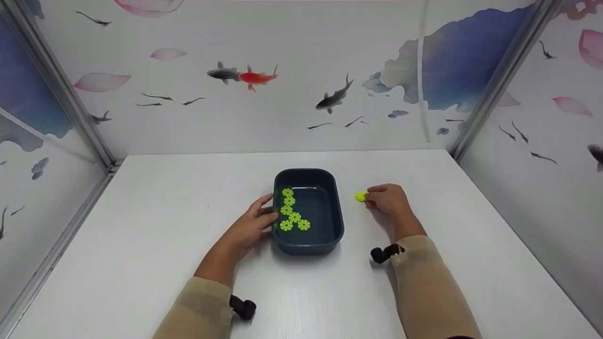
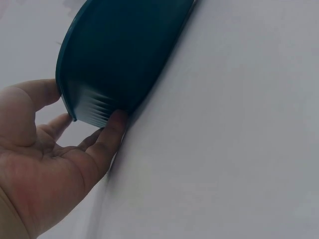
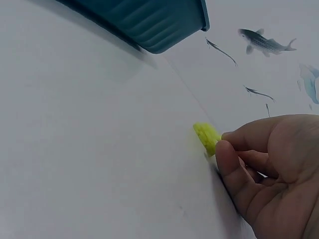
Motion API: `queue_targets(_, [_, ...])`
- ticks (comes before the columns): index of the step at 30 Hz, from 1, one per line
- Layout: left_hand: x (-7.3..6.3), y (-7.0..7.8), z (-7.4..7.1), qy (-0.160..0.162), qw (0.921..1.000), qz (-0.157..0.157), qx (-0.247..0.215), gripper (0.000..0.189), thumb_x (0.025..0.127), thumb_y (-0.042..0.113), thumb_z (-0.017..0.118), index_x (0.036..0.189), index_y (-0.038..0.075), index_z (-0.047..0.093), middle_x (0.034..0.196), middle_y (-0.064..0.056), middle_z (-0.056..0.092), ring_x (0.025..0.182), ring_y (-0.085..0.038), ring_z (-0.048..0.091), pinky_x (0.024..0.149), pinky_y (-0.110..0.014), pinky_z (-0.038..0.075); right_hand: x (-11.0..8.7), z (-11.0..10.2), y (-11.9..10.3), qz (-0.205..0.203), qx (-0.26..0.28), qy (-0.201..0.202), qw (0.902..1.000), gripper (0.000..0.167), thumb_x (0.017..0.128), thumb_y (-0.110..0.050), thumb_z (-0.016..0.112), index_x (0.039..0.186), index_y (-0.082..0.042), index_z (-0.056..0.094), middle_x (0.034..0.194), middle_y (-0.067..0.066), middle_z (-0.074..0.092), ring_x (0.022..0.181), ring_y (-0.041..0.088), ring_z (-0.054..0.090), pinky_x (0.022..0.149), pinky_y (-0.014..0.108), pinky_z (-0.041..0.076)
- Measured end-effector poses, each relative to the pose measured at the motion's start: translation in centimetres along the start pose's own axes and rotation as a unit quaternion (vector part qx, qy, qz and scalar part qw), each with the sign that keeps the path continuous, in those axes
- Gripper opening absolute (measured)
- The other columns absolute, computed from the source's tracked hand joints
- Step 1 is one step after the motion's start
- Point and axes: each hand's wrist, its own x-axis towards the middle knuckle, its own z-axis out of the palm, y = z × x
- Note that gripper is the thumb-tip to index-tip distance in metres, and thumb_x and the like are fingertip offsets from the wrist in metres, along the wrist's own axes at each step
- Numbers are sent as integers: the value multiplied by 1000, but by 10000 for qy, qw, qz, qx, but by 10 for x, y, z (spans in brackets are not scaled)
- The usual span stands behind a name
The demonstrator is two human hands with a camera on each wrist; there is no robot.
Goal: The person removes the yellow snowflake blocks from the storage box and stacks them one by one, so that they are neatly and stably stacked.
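A dark blue rectangular plastic bin [image 1: 325, 244] stands in the middle of the table. Several yellow-green snowflake discs [image 1: 304, 224], round with notched edges, lie along the left part of its floor. My left hand [image 1: 249, 227] is against the bin's left side. In the left wrist view, the spread fingers [image 2: 115, 124] touch the outer wall and rim of the bin [image 2: 119, 50]. To the right of the bin and apart from it, my right hand [image 1: 387, 200] pinches a snowflake disc [image 3: 207, 138] between thumb and fingertips, close to the tabletop. Those fingers partly hide the disc.
The white table [image 1: 155, 212] reaches back to a white wall [image 1: 282, 132] printed with fish and petals. Side panels in metal frames [image 1: 504, 80] flank the table left and right. A small black camera [image 1: 384, 253] is fixed at each wrist.
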Motion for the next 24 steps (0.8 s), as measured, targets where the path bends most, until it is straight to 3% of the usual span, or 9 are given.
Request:
queue_targets(7, [0,0,0,-13,10000,29,-32,68,108,25,62,168,35,32,173,-14,33,158,-37,42,127,-54,41,2,0,0,44,-98,-20,9999,39,106,-21,63,141,-3,66,137,19,66,104,19,71,96,27,60])
queue_targets(16, [2,-2,-1,-40,10000,63,-11,67,109,26,61,168,36,31,173,-14,33,158,-37,42,126,-55,42,2,0,0,-59,278,44,9996,40,108,-24,61,143,-4,65,138,18,66,108,19,70,97,27,61])
queue_targets(20, [1,-2,0,-26,10000,53,-15,67,109,26,61,168,36,32,174,-14,33,159,-37,40,127,-55,41,0,2,-10,-194,598,111,9980,40,108,-27,62,142,-7,66,141,16,66,109,18,68,96,25,60])
queue_targets(24, [1,0,1,3,10000,32,-27,67,109,26,61,168,36,32,174,-14,33,160,-37,39,127,-55,40,-7,8,-29,-406,1179,-71,9922,38,106,-25,67,139,-7,67,142,17,64,105,18,69,93,23,62])
